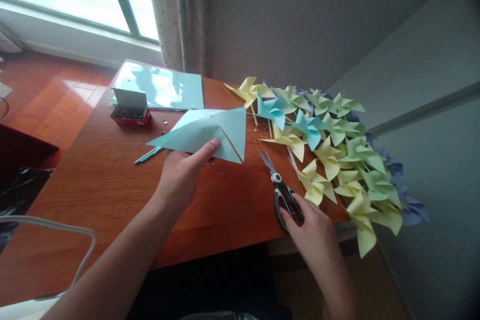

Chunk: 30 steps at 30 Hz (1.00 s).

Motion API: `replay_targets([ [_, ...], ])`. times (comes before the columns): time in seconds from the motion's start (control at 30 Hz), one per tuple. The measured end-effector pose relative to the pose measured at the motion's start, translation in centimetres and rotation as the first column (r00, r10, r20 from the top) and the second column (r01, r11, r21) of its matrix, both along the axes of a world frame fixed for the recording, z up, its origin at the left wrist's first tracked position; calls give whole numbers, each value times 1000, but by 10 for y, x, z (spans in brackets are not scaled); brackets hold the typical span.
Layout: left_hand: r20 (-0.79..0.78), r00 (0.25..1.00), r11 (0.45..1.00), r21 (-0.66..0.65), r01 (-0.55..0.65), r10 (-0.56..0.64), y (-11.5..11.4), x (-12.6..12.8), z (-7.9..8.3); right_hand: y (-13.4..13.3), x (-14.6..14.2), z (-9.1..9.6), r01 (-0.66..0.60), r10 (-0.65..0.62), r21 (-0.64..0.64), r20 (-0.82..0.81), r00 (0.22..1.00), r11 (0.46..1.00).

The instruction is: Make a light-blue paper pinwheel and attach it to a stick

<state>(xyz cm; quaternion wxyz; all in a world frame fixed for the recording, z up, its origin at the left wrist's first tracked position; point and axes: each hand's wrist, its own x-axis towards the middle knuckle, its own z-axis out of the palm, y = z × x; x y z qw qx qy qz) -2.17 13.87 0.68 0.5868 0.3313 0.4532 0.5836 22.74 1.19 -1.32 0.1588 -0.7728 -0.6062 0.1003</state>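
My left hand [182, 172] is closed on a folded light-blue paper [204, 132], thumb on its lower edge, holding it just above the wooden table [112, 190]. My right hand [313, 232] rests on the black handles of a pair of scissors [279, 187] lying on the table near its front right edge, fingers curled onto the loops. The blades are slightly apart and point away from me. A pile of paper pinwheels [330, 150] in yellow, green, blue and purple lies right beside the scissors.
A stack of light-blue sheets [161, 87] lies at the table's back by the curtain. A small red box of pins [130, 110] stands in front of it. A teal pen [148, 155] lies under the folded paper. A white chair rail [56, 230] is at left.
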Motion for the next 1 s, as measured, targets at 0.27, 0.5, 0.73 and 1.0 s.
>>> replay_targets([
  [0.27, 1, 1000, 999, 4, 31, -31, -2, 2, 0, 10, -14, 2, 44, -40, -26, 153, 987, 999],
  [0.5, -18, 999, 999, 0, 46, -46, -3, 1, 0, 36, -23, 12, 71, -37, -137, 239, 970, 988],
  [0.73, -18, 998, 999, 9, 54, -53, -1, 2, -4, 47, -25, 10, 49, -20, -101, 267, 964, 994],
  [1.0, -26, 998, 998, 1, 56, -56, -2, 2, -4, 48, -26, 10, 15, 15, -97, 300, 954, 995],
])
